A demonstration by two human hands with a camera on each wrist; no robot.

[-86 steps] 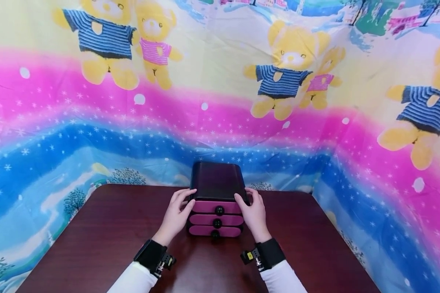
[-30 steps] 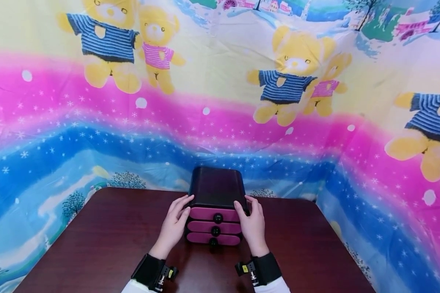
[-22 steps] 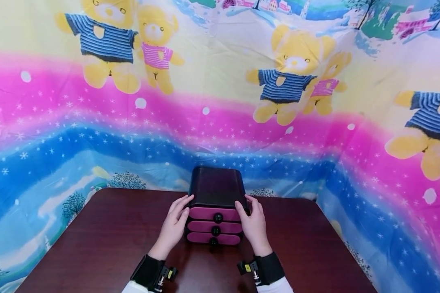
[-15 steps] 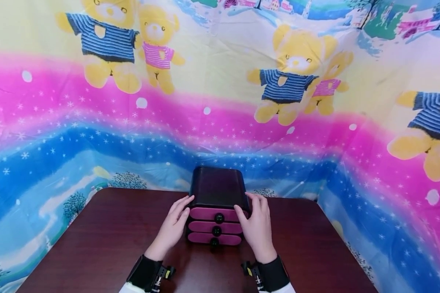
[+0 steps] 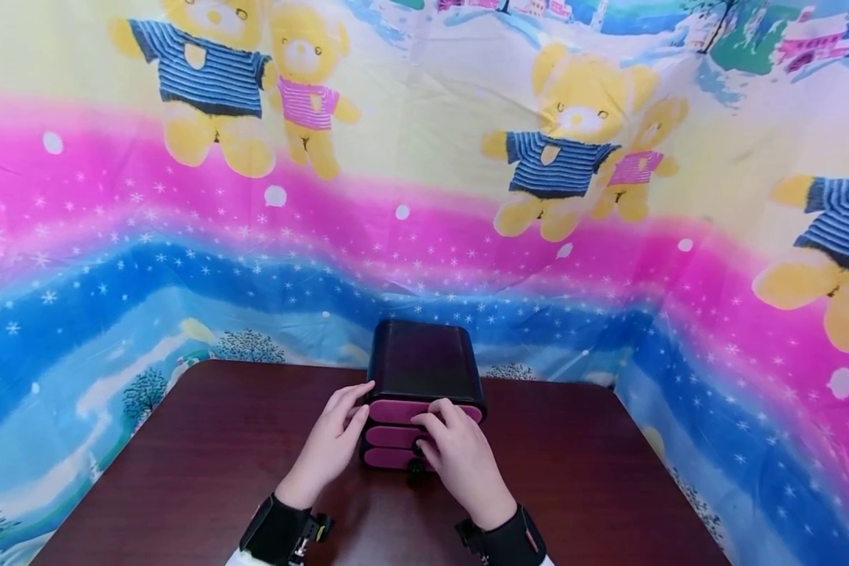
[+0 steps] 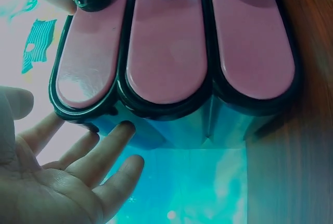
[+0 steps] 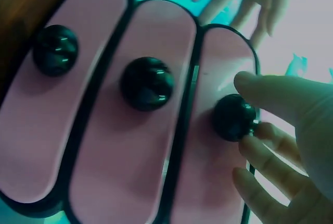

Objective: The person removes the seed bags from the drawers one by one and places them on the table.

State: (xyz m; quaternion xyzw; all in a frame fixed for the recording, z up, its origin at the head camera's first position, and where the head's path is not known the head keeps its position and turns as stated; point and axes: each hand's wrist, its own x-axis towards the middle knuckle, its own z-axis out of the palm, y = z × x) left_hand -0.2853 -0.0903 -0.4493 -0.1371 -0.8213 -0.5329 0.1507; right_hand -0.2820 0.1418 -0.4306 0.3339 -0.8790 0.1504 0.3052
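Note:
A small black chest of drawers (image 5: 424, 362) with three pink drawer fronts stands on the table, its drawers all pushed in. Each front bears a round black knob. My left hand (image 5: 325, 444) steadies the chest's left side, fingers mostly straight, their tips along the upper left edge. In front of the top drawer (image 5: 391, 411) is my right hand (image 5: 463, 464). The right wrist view has its thumb and fingertips on either side of the top drawer knob (image 7: 231, 120), pinching it. Below that one, the middle knob (image 7: 147, 84) and bottom knob (image 7: 55, 51) are untouched.
The dark red-brown table (image 5: 205, 456) extends to both sides of the chest. Behind it hangs a colourful cloth (image 5: 410, 259) printed with teddy bears and snow, close to the chest's back.
My right hand has left the chest's right side and moved left to the top drawer knob. My left hand stays at the left side, and the chest has hardly moved.

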